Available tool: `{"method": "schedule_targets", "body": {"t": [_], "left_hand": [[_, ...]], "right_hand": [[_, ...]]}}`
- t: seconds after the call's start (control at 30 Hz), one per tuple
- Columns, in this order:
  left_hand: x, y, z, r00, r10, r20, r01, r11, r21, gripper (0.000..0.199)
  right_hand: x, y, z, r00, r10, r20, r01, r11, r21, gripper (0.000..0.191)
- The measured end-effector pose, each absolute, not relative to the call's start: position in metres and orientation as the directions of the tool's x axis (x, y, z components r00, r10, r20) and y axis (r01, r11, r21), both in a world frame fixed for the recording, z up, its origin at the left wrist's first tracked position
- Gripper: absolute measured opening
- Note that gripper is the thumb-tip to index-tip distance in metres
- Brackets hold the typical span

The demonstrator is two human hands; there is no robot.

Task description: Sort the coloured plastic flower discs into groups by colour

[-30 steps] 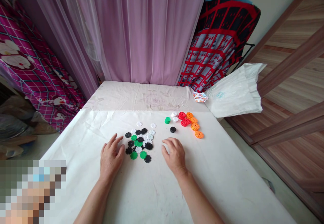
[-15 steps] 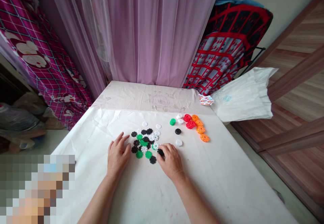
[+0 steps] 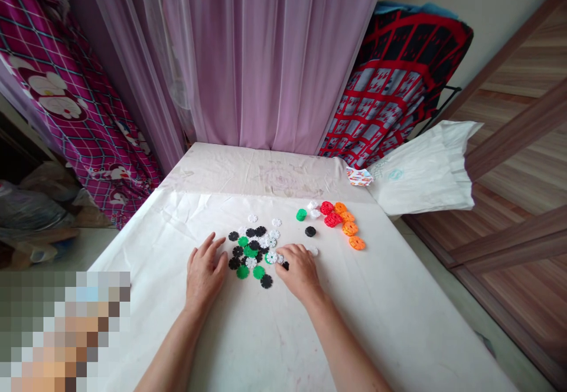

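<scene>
Several notched plastic discs in black, green and white lie in a loose heap on the white table cover between my hands. My left hand (image 3: 206,269) rests on the cover at the heap's left edge, fingers spread, holding nothing. Curled over the right edge of the heap is my right hand (image 3: 301,271), with a black disc (image 3: 286,265) partly showing under its fingers. A white disc (image 3: 271,257) touches or nearly touches its fingertips. Nearest me in the heap are a green disc (image 3: 259,272) and a black disc (image 3: 266,281). My right fingers hide part of another white disc.
Farther right stand a black disc stack (image 3: 310,232), a green stack (image 3: 301,215), white stacks, red stacks (image 3: 333,219) and orange stacks (image 3: 357,243). A white bag (image 3: 425,170) lies at the table's right edge beside a small patterned paper piece (image 3: 359,176). Purple curtains (image 3: 266,55) hang behind.
My right hand has shifted slightly, its fingers now covering more of the black disc. The left hand stays in place. The view has tilted very slightly.
</scene>
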State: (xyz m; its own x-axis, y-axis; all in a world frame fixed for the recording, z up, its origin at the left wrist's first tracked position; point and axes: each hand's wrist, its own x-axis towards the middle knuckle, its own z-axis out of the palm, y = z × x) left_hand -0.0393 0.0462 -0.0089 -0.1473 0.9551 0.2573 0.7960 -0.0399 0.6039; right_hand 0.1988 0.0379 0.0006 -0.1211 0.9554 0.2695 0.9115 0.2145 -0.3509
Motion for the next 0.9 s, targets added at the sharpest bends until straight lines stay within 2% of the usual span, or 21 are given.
{"method": "schedule_targets", "body": {"t": [0.17, 0.3, 0.43, 0.53, 0.9], "left_hand": [[-0.039, 0.046, -0.008, -0.137, 0.960, 0.244, 0.799, -0.038, 0.600, 0.035], [-0.040, 0.046, -0.008, -0.137, 0.962, 0.236, 0.799, -0.034, 0.601, 0.036], [-0.041, 0.046, -0.008, -0.137, 0.965, 0.223, 0.784, -0.032, 0.621, 0.036], [-0.040, 0.047, -0.008, -0.139, 0.965, 0.222, 0.785, -0.029, 0.619, 0.036], [-0.042, 0.048, -0.009, -0.140, 0.961, 0.240, 0.783, -0.040, 0.620, 0.034]], "right_hand": [[0.197, 0.046, 0.008, -0.116, 0.964, 0.240, 0.936, 0.187, -0.297, 0.031], [0.224, 0.045, 0.009, -0.051, 0.942, 0.331, 0.954, 0.143, -0.262, 0.017], [0.270, 0.040, 0.002, 0.128, 0.876, 0.466, 0.932, 0.055, -0.359, 0.017], [0.292, 0.037, -0.006, 0.207, 0.848, 0.488, 0.905, 0.024, -0.425, 0.020], [0.279, 0.039, -0.014, 0.147, 0.888, 0.436, 0.921, 0.038, -0.388, 0.016]]}}
